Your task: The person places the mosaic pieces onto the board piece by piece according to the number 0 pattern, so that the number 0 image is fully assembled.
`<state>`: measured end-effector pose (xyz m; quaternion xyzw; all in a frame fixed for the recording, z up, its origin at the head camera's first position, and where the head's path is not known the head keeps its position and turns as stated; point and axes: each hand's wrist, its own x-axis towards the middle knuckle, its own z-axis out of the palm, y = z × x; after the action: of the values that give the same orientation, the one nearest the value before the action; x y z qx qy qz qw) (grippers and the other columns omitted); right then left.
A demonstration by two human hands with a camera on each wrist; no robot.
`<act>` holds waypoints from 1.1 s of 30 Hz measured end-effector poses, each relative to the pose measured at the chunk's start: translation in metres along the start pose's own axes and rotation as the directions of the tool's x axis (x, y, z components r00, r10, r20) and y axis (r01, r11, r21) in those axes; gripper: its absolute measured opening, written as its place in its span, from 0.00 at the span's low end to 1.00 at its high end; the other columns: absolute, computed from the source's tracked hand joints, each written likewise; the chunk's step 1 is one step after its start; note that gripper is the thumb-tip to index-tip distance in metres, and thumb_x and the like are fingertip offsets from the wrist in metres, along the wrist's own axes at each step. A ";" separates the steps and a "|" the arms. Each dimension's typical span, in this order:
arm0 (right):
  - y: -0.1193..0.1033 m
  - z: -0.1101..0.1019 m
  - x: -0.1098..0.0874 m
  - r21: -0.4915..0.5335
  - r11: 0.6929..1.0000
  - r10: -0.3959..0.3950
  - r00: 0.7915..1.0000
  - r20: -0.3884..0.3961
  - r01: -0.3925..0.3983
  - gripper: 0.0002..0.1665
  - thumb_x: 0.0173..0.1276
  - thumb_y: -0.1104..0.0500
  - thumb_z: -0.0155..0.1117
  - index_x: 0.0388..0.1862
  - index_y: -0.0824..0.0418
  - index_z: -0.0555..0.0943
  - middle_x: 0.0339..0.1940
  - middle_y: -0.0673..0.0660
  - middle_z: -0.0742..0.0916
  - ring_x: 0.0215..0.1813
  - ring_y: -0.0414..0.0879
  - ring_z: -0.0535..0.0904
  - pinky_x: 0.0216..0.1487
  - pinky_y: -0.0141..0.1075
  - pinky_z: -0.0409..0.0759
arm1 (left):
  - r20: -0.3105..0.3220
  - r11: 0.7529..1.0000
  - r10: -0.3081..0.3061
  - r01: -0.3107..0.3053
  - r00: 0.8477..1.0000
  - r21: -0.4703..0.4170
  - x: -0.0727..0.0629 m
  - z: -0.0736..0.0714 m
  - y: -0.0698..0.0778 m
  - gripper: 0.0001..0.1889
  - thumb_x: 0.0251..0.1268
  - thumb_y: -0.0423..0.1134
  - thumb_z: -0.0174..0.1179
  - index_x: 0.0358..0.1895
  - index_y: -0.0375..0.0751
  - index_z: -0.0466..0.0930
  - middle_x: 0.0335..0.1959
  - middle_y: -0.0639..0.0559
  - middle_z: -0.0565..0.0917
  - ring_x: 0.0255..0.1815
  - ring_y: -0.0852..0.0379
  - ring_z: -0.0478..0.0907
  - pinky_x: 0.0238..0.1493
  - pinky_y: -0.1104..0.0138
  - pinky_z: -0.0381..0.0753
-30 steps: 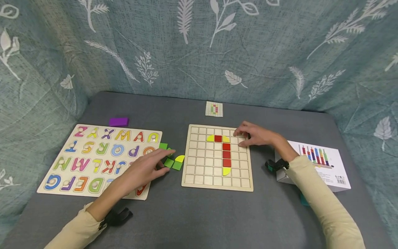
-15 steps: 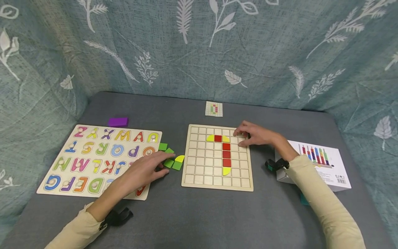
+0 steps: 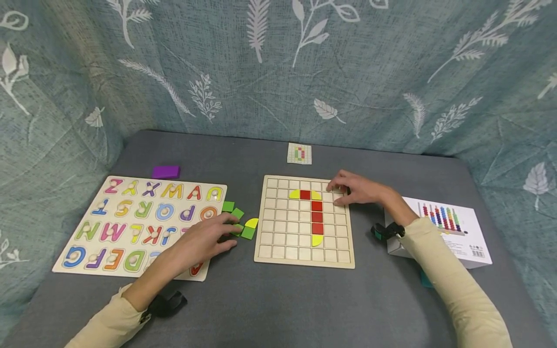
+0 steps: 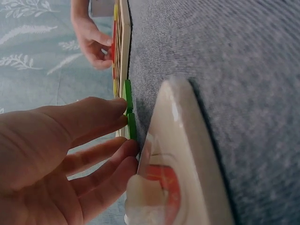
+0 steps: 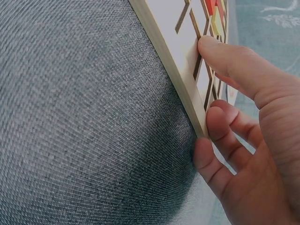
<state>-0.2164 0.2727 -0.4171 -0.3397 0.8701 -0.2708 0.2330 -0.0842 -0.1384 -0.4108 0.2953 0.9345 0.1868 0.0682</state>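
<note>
L hand (image 3: 203,239): fingers loosely spread by green tiles (image 3: 248,233), ctr-left of frame. R hand (image 3: 359,187): fingers apart, touching grid board (image 3: 279,226) mid-frame, red & yellow pcs (image 3: 317,217) in its cells.

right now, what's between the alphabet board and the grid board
Head view: green square tiles, a yellow quarter-circle tile and part of the left hand.

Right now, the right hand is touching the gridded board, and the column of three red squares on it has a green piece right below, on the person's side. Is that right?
Not quite: the head view shows that the piece right below the three red squares is yellow, not green. The right hand is indeed touching the gridded board.
</note>
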 end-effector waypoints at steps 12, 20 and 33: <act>0.000 0.000 0.000 -0.008 1.000 0.003 1.000 0.000 -0.003 0.21 0.66 0.55 0.66 0.56 0.59 0.78 0.46 0.59 0.74 0.43 0.46 0.71 0.47 0.44 0.71 | 0.007 0.996 0.061 -0.061 0.998 0.065 -0.002 -0.003 0.006 0.09 0.63 0.38 0.64 0.45 0.44 0.87 0.53 0.48 0.82 0.50 0.50 0.82 0.46 0.57 0.81; 0.001 0.000 0.000 -0.013 1.000 0.004 1.000 -0.007 -0.004 0.20 0.66 0.56 0.66 0.56 0.59 0.78 0.46 0.58 0.74 0.41 0.45 0.71 0.47 0.42 0.72 | -0.020 0.993 0.079 -0.077 0.997 0.095 -0.003 -0.003 0.011 0.06 0.61 0.33 0.64 0.39 0.44 0.88 0.48 0.48 0.84 0.41 0.51 0.84 0.40 0.59 0.82; 0.000 0.001 -0.001 -0.008 1.000 -0.003 1.000 0.000 0.003 0.20 0.67 0.56 0.66 0.56 0.59 0.78 0.46 0.59 0.74 0.42 0.46 0.71 0.47 0.43 0.72 | -0.029 0.980 0.083 -0.077 0.996 0.181 -0.001 0.001 0.015 0.05 0.56 0.32 0.68 0.34 0.44 0.83 0.44 0.51 0.84 0.39 0.53 0.83 0.38 0.61 0.81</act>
<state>-0.2156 0.2729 -0.4178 -0.3419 0.8707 -0.2674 0.2314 -0.0749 -0.1271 -0.4057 0.3341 0.9360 0.1094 0.0168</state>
